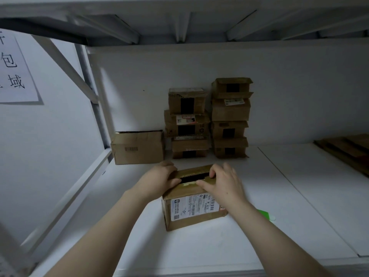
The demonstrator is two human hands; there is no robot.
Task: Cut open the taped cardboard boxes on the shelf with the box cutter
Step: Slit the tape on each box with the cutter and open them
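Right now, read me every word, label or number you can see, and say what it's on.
"包" and "域": paper sign on the wall; other characters cut off.
Shipping label on the front cardboard box: too blurred to read.
Labels on the stacked boxes: too small to read.

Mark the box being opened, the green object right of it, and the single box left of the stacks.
Front box (191,208): head view, white label on its front face.
Green object (263,214): head view, its visible green body.
Single box (139,150): head view, middle of its front face.
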